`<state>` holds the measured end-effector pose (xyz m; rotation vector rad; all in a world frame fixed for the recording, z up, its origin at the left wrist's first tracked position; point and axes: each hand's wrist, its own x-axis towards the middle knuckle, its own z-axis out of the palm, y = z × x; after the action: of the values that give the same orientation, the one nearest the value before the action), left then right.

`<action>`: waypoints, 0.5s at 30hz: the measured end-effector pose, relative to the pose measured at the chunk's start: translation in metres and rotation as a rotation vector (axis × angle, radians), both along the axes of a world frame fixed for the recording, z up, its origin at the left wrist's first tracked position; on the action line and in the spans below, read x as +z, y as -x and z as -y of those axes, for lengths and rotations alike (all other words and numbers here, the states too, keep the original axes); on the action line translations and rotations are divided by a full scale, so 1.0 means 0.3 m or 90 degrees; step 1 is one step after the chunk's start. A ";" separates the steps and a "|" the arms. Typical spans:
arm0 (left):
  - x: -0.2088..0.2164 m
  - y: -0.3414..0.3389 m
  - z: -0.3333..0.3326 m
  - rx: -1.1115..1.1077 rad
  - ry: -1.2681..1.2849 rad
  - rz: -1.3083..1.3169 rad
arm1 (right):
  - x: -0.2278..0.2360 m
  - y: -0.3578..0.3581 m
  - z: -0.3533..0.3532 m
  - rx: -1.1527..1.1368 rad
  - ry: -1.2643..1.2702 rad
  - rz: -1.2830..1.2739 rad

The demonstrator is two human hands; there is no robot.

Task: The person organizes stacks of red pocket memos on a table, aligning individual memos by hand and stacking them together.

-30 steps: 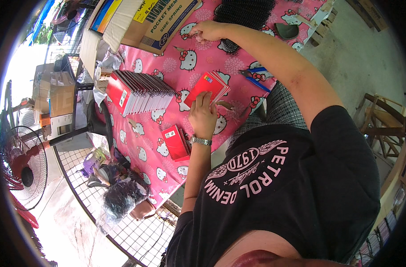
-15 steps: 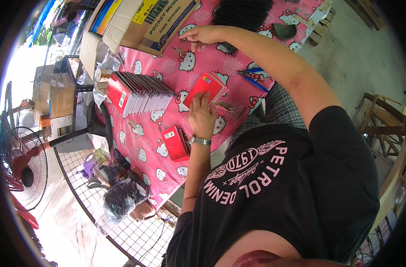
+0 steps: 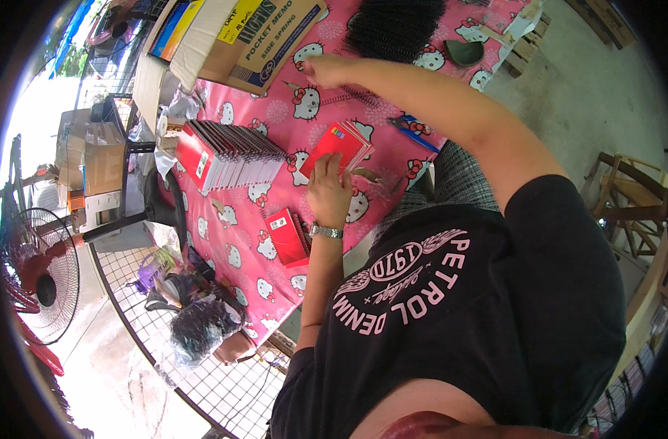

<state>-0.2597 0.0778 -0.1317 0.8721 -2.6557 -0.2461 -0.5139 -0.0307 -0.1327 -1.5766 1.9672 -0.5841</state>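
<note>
My left hand (image 3: pixel 329 192), with a metal watch at the wrist, holds the lower end of a loose, fanned red memo pad (image 3: pixel 339 145) on the table. Its fingers rest on the cover and its thumb lies by the edge. My right hand (image 3: pixel 325 71) is curled beside the cardboard box; its fingertips are mostly hidden. A thin dark wire coil (image 3: pixel 359 95) shows just below that wrist; whether the fingers grip it is unclear. A dense pile of black wire coils (image 3: pixel 396 29) lies beyond my right forearm.
A row of spiral-bound red memo pads (image 3: pixel 231 157) stands left of my left hand. More red pads (image 3: pixel 288 238) lie nearer me. Blue-handled pliers (image 3: pixel 414 132) sit under my right forearm. The cardboard box (image 3: pixel 257 44) and a dark green dish (image 3: pixel 464 53) are at the back.
My right hand has drawn back slightly from the box side and its fingers have curled in. A wire coil now shows apart from the pile, below the wrist. My left hand has barely moved.
</note>
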 end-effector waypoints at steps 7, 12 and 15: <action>0.018 -0.019 0.006 0.030 -0.062 0.036 | 0.098 -0.068 -0.030 -0.042 0.058 0.571; 0.003 -0.055 0.042 -0.048 -0.050 0.006 | 0.138 -0.074 -0.315 0.150 0.054 0.304; 0.019 -0.070 0.058 -0.077 -0.105 0.004 | -0.007 -0.038 -0.492 0.132 0.214 0.203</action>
<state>-0.2387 0.0605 -0.1259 0.7613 -2.7270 -0.4999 -0.5025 0.1168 -0.1349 -1.7300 1.5050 -1.0492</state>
